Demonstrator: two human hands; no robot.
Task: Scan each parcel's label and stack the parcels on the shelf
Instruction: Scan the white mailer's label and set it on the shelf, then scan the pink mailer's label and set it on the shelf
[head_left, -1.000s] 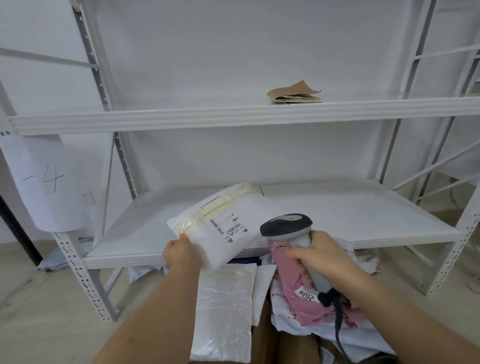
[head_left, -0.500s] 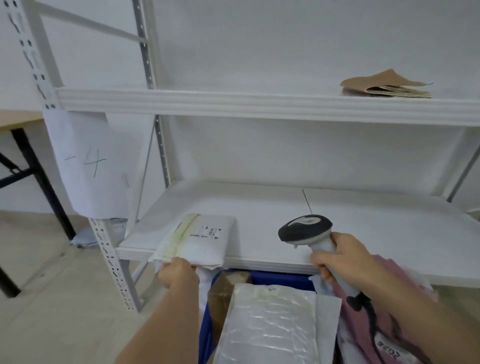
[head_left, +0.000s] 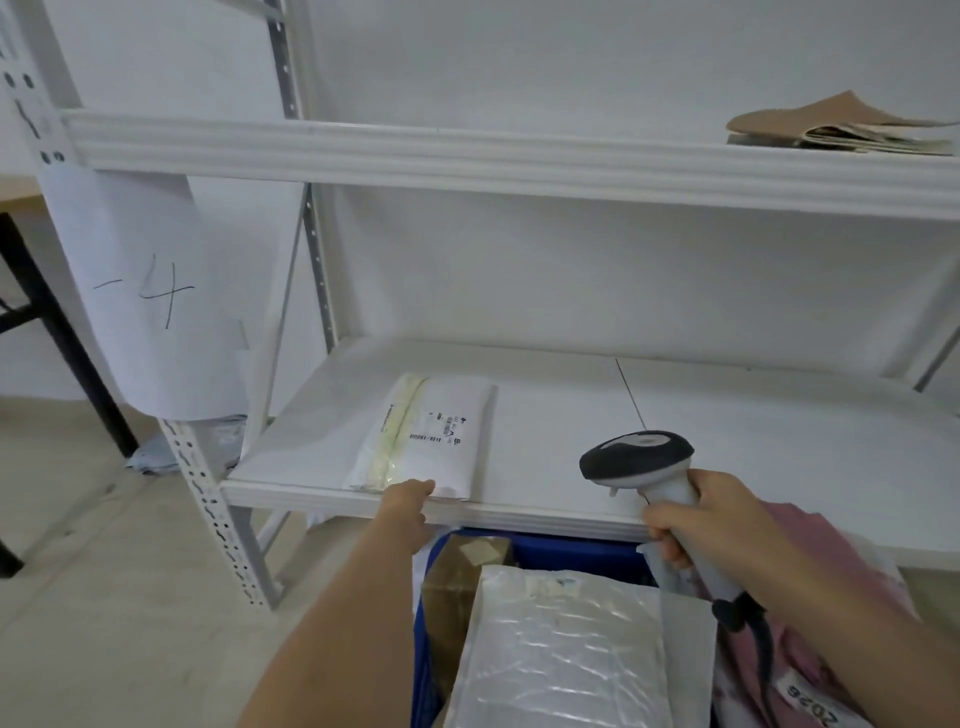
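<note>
Nearest the camera, below both hands, a blue bin (head_left: 571, 553) holds the parcels still waiting: a clear bubble mailer (head_left: 561, 654), a brown box (head_left: 457, 571) at its left and a pink mailer (head_left: 831, 665) under the right forearm.

Change noted: a second ago the white parcel (head_left: 431, 431) was held up in front of the scanner; half a second ago it was arriving at the shelf edge; it now lies flat on the lower shelf (head_left: 727, 441), label side up, its near edge at the shelf lip. Judgement: this parcel's scan is done and its placing is all but complete; it is the first item on this level, so it forms the base of the stack. The bin contents remain to be processed.

Left hand (head_left: 408, 506): at the shelf lip, fingers curled at the parcel's near edge and touching it. Whether it grips the edge or merely pushes it cannot be told from this angle.

Right hand (head_left: 711, 525): to the right of the parcel and apart from it, fingers wrapped firmly round the handle of the scanner (head_left: 639, 457), head pointing left over the shelf edge, cable hanging down.

Farther off, beyond both hands, the upper shelf (head_left: 467, 161) carries a brown paper bundle (head_left: 841, 124) at right. A sheet marked "4" (head_left: 145, 296) hangs on the frame at left.
</note>
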